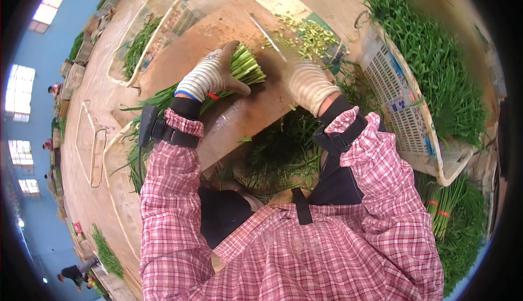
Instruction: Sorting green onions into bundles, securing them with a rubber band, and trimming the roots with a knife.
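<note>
My left hand (215, 74), in a striped knit glove, is closed around a bunch of long green leafy stalks (249, 67). Their pale cut ends point right, and the leaves trail back under my left forearm. A red band (212, 95) shows on the bunch beside my wrist. My right hand (309, 85), gloved too and slightly blurred, is closed at the board's right side. From it a long, thin knife blade (267, 32) reaches up and left; the handle is hidden in the glove. Beneath both hands lies a brown board (201, 36).
Pale chopped stalk ends (313, 36) are heaped at the board's far right. A white plastic crate (389, 83) piled with greens stands to the right, with banded bunches (438, 214) below it. More crates (158, 34) stand left. Loose greens (283, 148) lie under the board.
</note>
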Demonstrator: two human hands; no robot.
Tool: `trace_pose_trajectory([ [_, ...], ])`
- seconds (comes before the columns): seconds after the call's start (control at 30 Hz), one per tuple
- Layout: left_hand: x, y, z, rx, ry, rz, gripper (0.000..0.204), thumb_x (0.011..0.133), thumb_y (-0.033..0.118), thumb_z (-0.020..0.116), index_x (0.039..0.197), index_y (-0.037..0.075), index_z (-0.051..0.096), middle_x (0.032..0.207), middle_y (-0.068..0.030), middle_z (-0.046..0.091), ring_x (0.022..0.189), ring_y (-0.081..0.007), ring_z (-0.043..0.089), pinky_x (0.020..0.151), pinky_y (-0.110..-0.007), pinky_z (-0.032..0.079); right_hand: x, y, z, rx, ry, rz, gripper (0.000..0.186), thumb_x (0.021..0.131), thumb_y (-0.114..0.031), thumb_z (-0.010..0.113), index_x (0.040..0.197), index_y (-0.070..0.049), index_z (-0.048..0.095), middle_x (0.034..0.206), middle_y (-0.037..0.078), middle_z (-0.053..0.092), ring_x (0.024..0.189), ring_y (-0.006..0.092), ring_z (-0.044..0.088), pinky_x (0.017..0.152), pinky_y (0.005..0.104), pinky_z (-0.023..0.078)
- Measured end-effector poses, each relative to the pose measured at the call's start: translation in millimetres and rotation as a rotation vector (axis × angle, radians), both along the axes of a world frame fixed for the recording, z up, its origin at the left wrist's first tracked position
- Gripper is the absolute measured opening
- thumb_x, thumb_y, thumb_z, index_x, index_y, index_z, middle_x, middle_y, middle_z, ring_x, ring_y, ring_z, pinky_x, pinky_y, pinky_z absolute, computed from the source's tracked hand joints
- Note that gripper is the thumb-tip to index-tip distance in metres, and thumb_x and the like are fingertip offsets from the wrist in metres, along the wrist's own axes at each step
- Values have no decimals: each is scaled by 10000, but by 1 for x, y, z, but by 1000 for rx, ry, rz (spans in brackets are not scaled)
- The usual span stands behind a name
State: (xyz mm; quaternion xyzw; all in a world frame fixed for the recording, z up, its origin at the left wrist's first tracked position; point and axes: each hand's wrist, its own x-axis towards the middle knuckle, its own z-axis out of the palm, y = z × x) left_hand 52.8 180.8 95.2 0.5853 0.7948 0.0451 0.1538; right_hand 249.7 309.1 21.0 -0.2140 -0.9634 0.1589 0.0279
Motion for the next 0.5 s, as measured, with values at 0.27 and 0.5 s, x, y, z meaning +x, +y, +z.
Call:
trace_pose_trajectory([
  [0.27,-2,-88,11,200,250,102,1113,545,409,945,1469,47,441,1517,-207,452,1415,-392,407,1193,-507,305,3,6,41,226,199,-34,268,915,-305,675,1139,-164,717,1116,108,707,1053,349,672,895,475,534],
  [0.5,7,-126,-2,240,264,129,1053,591,350,932,1490,101,444,1540,-182,439,1438,-355,400,1230,-535,217,-30,-7,35,54,553,425,164,823,-185,754,979,-143,723,1035,77,674,985,323,651,822,445,528],
])
